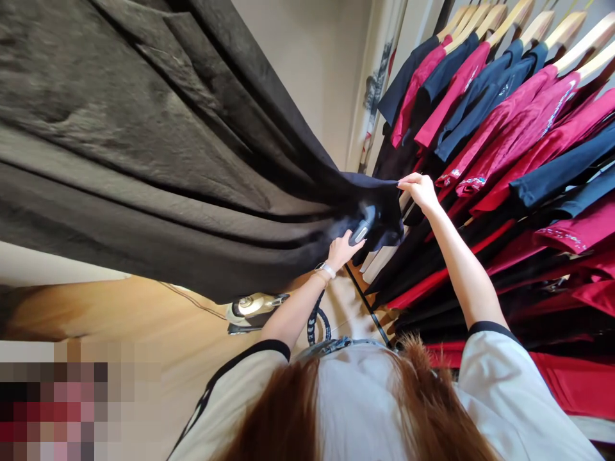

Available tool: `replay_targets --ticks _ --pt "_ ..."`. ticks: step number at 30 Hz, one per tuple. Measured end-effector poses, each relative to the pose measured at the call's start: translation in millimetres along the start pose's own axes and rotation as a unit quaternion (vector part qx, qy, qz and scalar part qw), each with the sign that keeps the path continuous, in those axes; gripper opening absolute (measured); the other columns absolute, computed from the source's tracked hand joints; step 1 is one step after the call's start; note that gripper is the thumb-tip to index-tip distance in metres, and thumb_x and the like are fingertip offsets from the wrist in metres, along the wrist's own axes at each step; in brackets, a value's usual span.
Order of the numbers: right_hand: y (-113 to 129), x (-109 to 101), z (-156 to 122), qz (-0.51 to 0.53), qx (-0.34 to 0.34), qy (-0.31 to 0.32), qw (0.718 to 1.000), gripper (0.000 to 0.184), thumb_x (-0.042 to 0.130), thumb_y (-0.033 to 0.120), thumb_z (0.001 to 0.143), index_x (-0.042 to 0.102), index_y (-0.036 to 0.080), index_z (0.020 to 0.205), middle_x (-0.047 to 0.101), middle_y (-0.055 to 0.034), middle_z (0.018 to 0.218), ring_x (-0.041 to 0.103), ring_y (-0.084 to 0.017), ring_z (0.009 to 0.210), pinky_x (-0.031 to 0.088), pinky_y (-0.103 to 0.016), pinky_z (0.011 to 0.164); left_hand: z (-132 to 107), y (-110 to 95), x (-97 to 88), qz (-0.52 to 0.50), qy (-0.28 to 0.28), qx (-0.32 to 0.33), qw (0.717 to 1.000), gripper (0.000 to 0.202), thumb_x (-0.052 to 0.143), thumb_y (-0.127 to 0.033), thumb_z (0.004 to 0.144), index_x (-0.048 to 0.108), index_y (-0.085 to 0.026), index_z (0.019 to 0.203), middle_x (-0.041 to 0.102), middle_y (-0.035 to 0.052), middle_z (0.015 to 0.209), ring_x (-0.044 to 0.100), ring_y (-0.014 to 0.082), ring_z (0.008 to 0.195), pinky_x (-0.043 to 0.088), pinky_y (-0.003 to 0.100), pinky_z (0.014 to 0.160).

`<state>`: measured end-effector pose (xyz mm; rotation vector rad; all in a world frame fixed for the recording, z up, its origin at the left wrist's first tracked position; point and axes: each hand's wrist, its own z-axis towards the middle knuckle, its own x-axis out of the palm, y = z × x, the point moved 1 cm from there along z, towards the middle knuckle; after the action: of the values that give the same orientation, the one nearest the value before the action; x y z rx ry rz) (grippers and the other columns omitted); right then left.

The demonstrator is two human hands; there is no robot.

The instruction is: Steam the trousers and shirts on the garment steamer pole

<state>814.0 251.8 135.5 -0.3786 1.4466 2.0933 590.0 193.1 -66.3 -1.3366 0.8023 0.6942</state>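
A long dark cloth (202, 166) hangs across the left and middle of the view, drawn narrow at its right end. My right hand (421, 191) pinches the edge of that end between thumb and fingers and holds it out taut. Closed round the handle of a garment steamer head (361, 229) is my left hand (341, 251), with a white band on the wrist. The steamer head lies against the cloth or very near it, and pale steam shows around it. Its front face is hidden from me.
To the right, a rack holds several red and navy garments (523, 115) on wooden hangers (521, 16). The steamer's base (252, 308) stands on the wooden floor (177, 346) below the cloth, with a dark ribbed hose (312, 326) close to my body and a thin cord (192, 299) leading left.
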Motion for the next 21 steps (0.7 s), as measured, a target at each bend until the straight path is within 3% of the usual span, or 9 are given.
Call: replay_targets --ticks 8,14,18,21 --pt "13 0 2 0.014 -0.016 0.002 1.000 0.019 0.070 0.032 0.067 0.074 0.016 0.075 0.071 -0.0018 0.078 0.065 -0.021 0.083 0.050 -0.038 0.091 4 -14 53.5 -0.064 0.057 -0.045 0.995 0.058 0.060 -0.070 0.092 0.067 -0.020 0.120 0.075 0.0204 0.117 0.071 0.0370 0.115 0.051 0.038 0.093" --pt "19 -7 9 0.008 -0.027 -0.008 1.000 0.020 0.072 0.032 0.068 0.076 0.016 0.079 0.071 -0.0012 0.077 0.065 -0.020 0.081 0.050 -0.037 0.089 -2 -4 93.1 -0.116 0.086 -0.087 0.986 0.048 0.066 -0.063 0.090 0.070 -0.018 0.106 0.076 0.0197 0.108 0.074 0.0335 0.104 0.052 0.036 0.085" --pt "-2 12 16 -0.009 -0.009 0.009 1.000 0.022 0.069 0.034 0.071 0.075 0.016 0.082 0.070 -0.0007 0.076 0.065 -0.020 0.079 0.050 -0.035 0.086 -32 17 107.0 -0.184 0.087 -0.095 0.974 0.041 0.073 -0.058 0.086 0.070 -0.019 0.098 0.075 0.0102 0.084 0.072 0.0240 0.074 0.050 0.030 0.070" --pt "-34 44 15 0.009 0.035 0.045 0.998 0.020 0.066 0.034 0.071 0.072 0.017 0.079 0.067 0.0000 0.070 0.062 -0.019 0.076 0.049 -0.033 0.082 -73 38 112.4 -0.247 0.049 -0.115 0.961 0.036 0.076 -0.054 0.084 0.070 -0.020 0.095 0.071 0.0036 0.074 0.068 0.0194 0.063 0.048 0.027 0.065"
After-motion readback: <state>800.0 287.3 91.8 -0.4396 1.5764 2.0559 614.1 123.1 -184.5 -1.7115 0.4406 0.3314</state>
